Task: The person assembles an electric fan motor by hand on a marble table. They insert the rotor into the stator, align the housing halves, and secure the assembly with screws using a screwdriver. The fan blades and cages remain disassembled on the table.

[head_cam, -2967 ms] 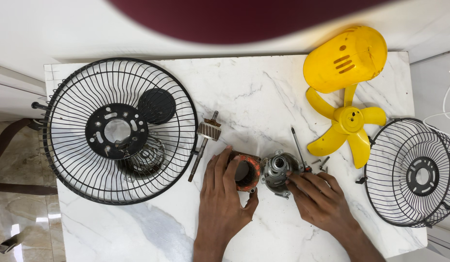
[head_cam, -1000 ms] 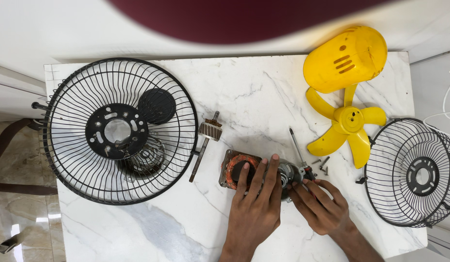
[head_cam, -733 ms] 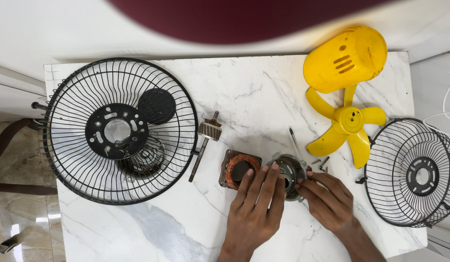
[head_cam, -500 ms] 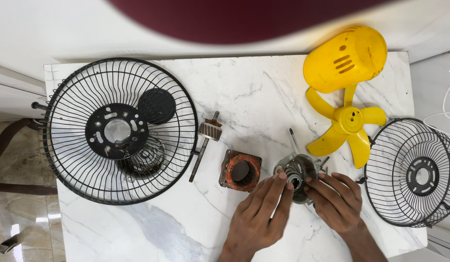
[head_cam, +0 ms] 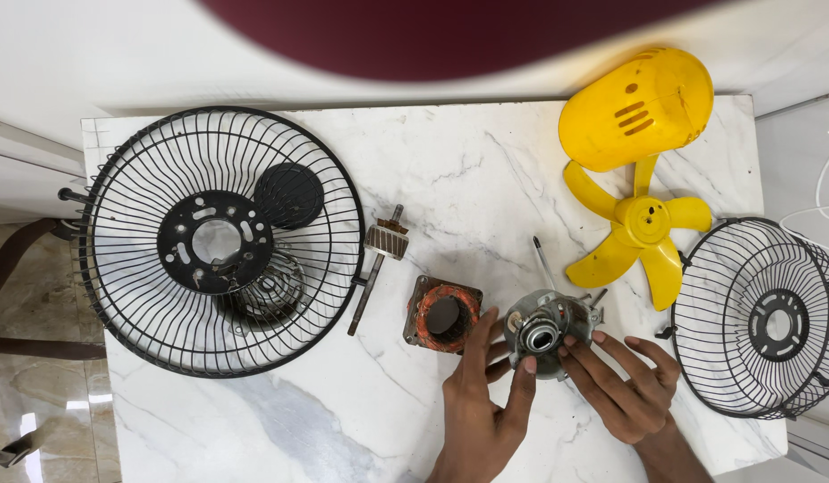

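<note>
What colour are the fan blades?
Yellow. The fan blades show best in the head view, lying by the yellow cover.

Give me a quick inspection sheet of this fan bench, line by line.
Surface: white marble table, parts spread across it.
Job's things: metal motor housing held between both hands; copper-wound stator beside it, apart.
Clutter: rotor shaft; large black grille with round cap; yellow blade; yellow cover; smaller grille overhanging the right edge.
Grippers: left hand and right hand grip the housing.
Cables: white cable at far right.
Surroundings: tiled floor at left.
</note>
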